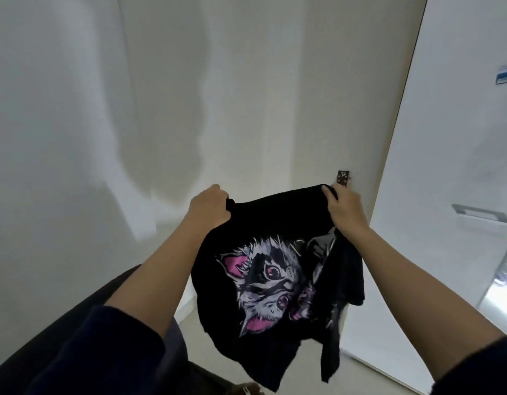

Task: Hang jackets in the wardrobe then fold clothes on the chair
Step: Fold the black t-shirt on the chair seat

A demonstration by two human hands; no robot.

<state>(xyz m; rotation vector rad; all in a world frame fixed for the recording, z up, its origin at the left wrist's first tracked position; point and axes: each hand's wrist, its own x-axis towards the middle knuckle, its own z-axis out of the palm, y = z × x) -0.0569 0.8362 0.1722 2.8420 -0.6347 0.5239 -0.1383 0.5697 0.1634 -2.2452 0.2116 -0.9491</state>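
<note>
A white door with a metal handle (446, 166) stands right of the black cotton T-shirt printed with a grey-and-pink animal face (263, 280), which hangs in mid-air. The left hand (209, 208) grips the shirt's top left edge, fingers curled tight. The right hand (346, 209) grips its top right edge likewise.

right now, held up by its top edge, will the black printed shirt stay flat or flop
Probably floppy: the black shirt sags and creases between the left hand and right hand. Likely light, since two hand grips at its top edge carry it.
</note>
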